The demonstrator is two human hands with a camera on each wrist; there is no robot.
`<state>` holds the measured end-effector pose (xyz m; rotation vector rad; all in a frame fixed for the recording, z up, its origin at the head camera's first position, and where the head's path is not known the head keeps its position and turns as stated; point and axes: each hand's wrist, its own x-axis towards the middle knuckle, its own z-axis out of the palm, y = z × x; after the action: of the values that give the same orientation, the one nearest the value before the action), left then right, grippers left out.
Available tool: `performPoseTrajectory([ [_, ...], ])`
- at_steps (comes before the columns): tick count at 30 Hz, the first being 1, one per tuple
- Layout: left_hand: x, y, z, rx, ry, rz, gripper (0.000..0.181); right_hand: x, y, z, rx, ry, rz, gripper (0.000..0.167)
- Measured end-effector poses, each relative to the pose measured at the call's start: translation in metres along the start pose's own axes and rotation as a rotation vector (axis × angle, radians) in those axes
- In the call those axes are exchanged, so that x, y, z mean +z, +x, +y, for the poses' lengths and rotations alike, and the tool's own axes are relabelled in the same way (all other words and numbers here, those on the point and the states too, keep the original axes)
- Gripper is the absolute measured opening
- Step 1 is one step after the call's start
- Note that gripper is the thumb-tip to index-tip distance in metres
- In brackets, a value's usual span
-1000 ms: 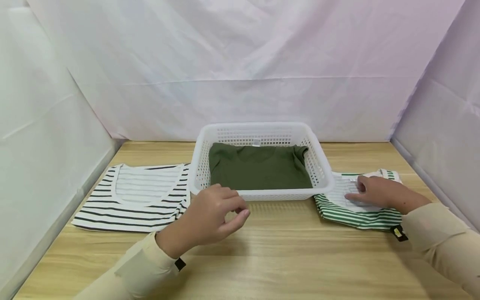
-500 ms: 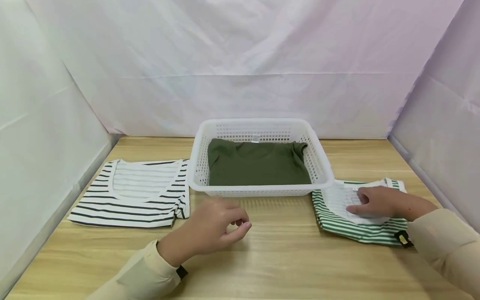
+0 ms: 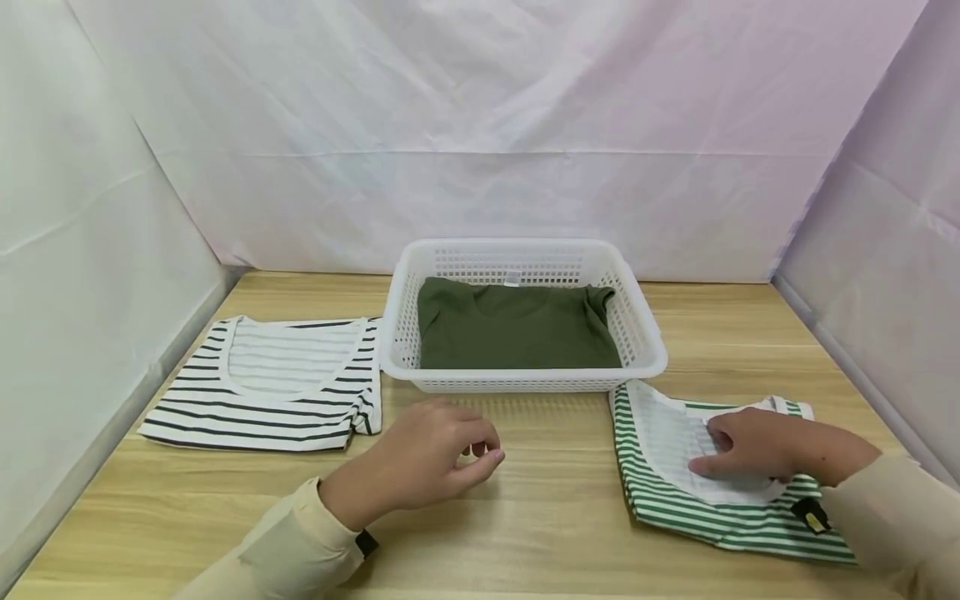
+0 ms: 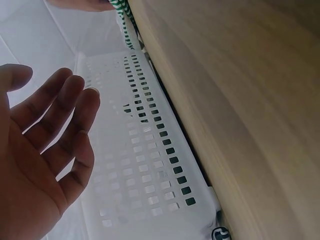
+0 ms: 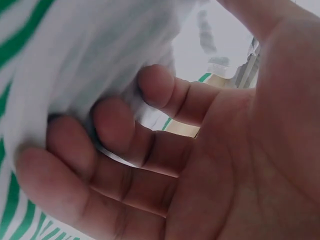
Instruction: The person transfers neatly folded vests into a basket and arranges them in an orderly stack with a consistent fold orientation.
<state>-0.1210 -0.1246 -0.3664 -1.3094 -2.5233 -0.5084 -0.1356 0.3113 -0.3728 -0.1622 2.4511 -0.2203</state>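
Green-striped shirt [image 3: 708, 521] on wooden table [image 3: 540, 542], right fingers [image 5: 114, 127] relaxed against it, left fingers [image 4: 84, 112] loose, white drapes [image 3: 480, 192] behind

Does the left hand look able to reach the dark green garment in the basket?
Probably yes: the left hand holds nothing and the white basket is open on top; only its near side stands before the dark green garment.

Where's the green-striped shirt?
Head view: the green-striped shirt lies on the table at right, under the right hand, nearer the camera than the white basket.
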Motion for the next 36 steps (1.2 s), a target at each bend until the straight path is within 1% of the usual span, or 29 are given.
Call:
performPoseTrajectory([
  [3, 0.001, 0.0, 0.0, -0.003, -0.002, -0.02, 0.013, 0.007, -0.005, -0.008, -0.035, 0.003, 0.019, 0.051],
  [6, 0.001, 0.0, 0.0, -0.011, -0.007, -0.045, 0.013, 0.013, -0.008, -0.018, -0.093, -0.017, 0.046, 0.049],
  [12, 0.0, -0.001, 0.001, -0.046, -0.013, -0.102, 0.013, 0.024, -0.01, -0.047, -0.194, -0.078, 0.101, 0.049],
  [17, 0.0, -0.002, 0.0, -0.086, -0.009, -0.155, 0.017, 0.031, -0.006, -0.075, -0.216, -0.082, 0.1, 0.05],
  [20, 0.002, -0.003, 0.0, -0.126, -0.004, -0.211, 0.022, 0.034, -0.002, -0.092, -0.23, -0.058, 0.095, 0.049],
  [23, 0.004, -0.004, -0.002, -0.182, -0.003, -0.279, 0.028, 0.037, 0.002, -0.109, -0.243, -0.02, 0.097, 0.046],
  [25, 0.005, -0.005, -0.003, -0.215, 0.001, -0.316, 0.036, 0.039, 0.004, -0.121, -0.267, 0.009, 0.108, 0.043],
  [27, 0.006, -0.005, -0.006, -0.245, 0.018, -0.342, 0.043, 0.04, 0.005, -0.132, -0.307, 0.035, 0.126, 0.041],
  [30, 0.006, -0.006, -0.009, -0.28, 0.048, -0.362, 0.054, 0.041, 0.006, -0.147, -0.368, 0.059, 0.144, 0.039],
  [32, 0.006, -0.006, -0.011, -0.298, 0.068, -0.366, 0.057, 0.041, 0.006, -0.157, -0.398, 0.062, 0.146, 0.038],
  [36, 0.005, -0.008, -0.015, -0.33, 0.107, -0.368, 0.059, 0.039, 0.005, -0.173, -0.452, 0.064, 0.118, 0.035],
])
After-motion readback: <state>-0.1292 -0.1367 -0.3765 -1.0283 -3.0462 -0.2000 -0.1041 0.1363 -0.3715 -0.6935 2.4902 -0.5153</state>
